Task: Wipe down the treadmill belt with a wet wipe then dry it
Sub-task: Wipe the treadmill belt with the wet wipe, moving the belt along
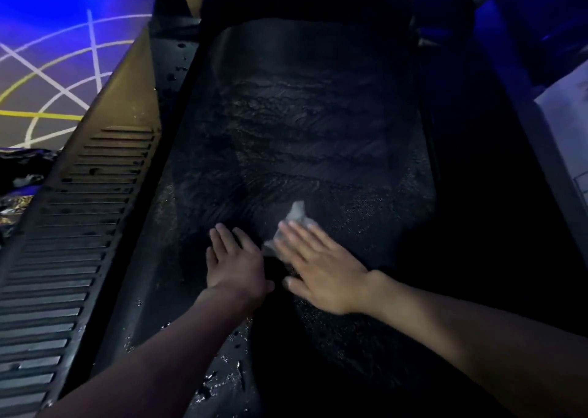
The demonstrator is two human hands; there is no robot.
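The dark treadmill belt (305,125) runs up the middle of the head view, with wet streaks across its centre. My right hand (321,268) lies flat with straight fingers, pressing a crumpled white wipe (296,214) onto the belt; the wipe sticks out past the fingertips. My left hand (234,258) rests flat on the belt just to the left, fingers straight, holding nothing.
A ribbed side rail (73,227) of the treadmill runs along the left. Beyond it is a floor with white and yellow lines (47,77) under blue light. The right side rail (496,195) is dark. Wet droplets (222,376) glisten near the belt's lower left edge.
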